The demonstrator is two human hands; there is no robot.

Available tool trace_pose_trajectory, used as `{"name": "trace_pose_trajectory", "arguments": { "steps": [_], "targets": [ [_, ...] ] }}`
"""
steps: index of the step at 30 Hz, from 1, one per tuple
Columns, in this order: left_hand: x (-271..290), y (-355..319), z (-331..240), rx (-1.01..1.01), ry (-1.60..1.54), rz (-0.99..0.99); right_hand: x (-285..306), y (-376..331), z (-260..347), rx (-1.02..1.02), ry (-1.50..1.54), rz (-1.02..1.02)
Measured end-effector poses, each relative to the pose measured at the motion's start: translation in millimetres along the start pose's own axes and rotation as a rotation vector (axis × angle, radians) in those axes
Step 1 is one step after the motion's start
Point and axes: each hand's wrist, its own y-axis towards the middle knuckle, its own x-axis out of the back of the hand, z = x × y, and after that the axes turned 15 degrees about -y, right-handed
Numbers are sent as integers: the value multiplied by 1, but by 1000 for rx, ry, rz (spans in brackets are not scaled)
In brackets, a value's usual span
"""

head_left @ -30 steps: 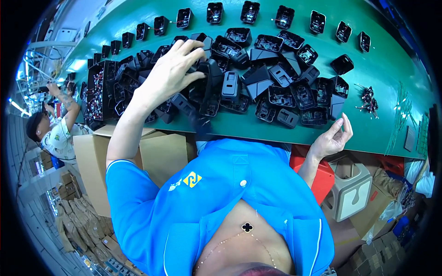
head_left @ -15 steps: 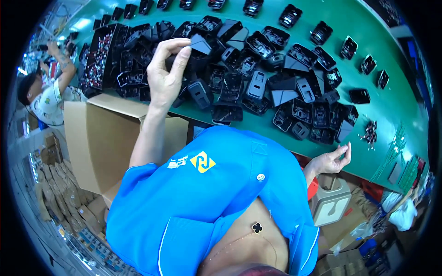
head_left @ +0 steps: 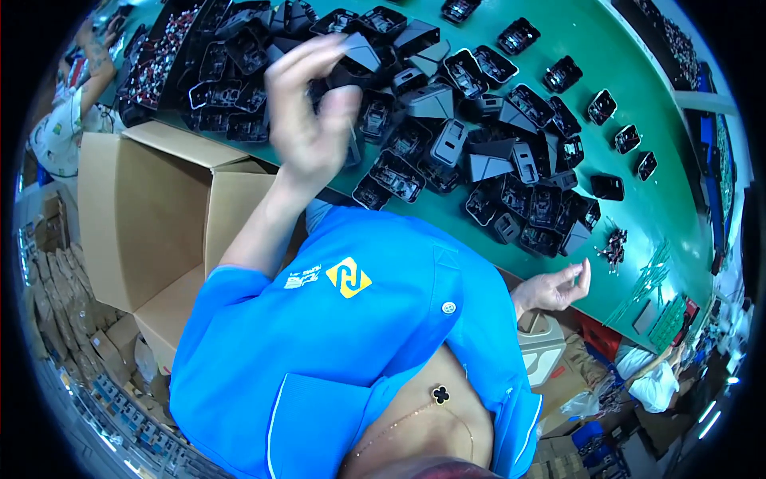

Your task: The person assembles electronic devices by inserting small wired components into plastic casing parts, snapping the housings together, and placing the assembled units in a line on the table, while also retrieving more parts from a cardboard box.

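Observation:
My left hand (head_left: 311, 120) is raised over the left part of a heap of black plastic housings (head_left: 399, 172). Its thumb and fingers are spread apart, slightly blurred, and nothing shows between them. Just beyond the fingertips lies a dark grey, angular housing (head_left: 363, 54); whether they touch it I cannot tell. My right hand (head_left: 552, 289) hovers by the table's near edge, loosely curled with the fingers apart and holding nothing. The closest things to it are a small bunch of red, black and white wires (head_left: 613, 249) and some housings at the heap's right end.
Single housings (head_left: 563, 73) stand spaced out along the green table (head_left: 638, 191). A black bin of wired parts (head_left: 163, 60) is at far left, near another person's arm (head_left: 97, 68). An open cardboard box (head_left: 144, 223) stands beside my left arm. Green strips (head_left: 638, 283) lie at right.
My left thumb and fingers have parted from a near pinch. The view has shifted, and one housing at the heap's near edge now lies differently. My right hand remains by the table edge.

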Motion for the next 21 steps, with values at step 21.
{"name": "trace_pose_trajectory", "arguments": {
  "steps": [21],
  "targets": [
    [73, -328, -33, 1326, 206, -537, -7, 9, 196, 1292, 536, 954]
  ]
}}
